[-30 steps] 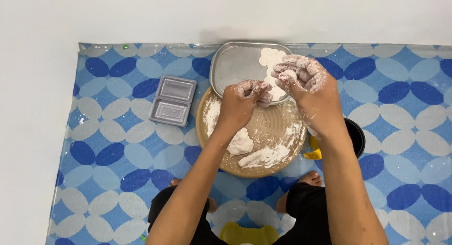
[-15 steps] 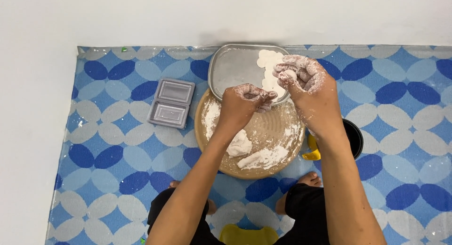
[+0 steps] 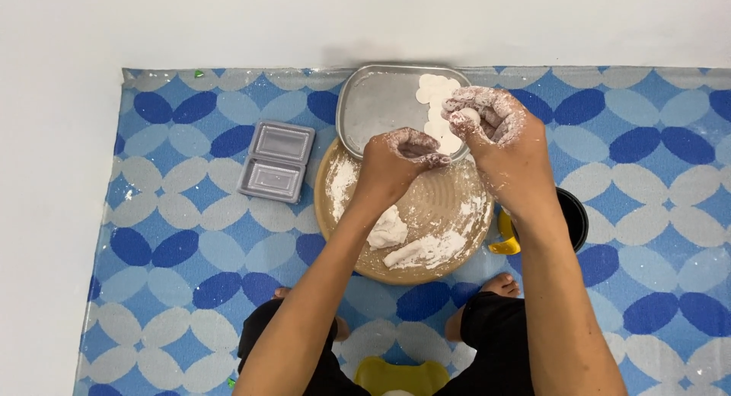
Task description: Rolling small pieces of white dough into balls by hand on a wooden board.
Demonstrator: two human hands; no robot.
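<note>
The person's two flour-coated hands meet above the far edge of the round wooden board (image 3: 403, 213). The right hand (image 3: 495, 133) is curled shut on a small white dough piece (image 3: 470, 116), pinched at the fingertips over the metal tray (image 3: 373, 106). Since half a second ago the left hand (image 3: 403, 156) has drawn a little nearer to the right one, its fingers bunched together; whether they clamp any dough the view does not show. The shift is slight, so the shaping seems to be in the same stage (a judgement only).

The tray lies at twelve o'clock from the board, touching its rim, with a cluster of flat dough rounds (image 3: 435, 99) along its right side. Two dough lumps (image 3: 411, 240) rest on the board's near half, at about six o'clock from the hands. A grey plastic container (image 3: 276, 161) sits at nine o'clock, apart from the board, and a black bowl (image 3: 572, 213) at three o'clock.
</note>
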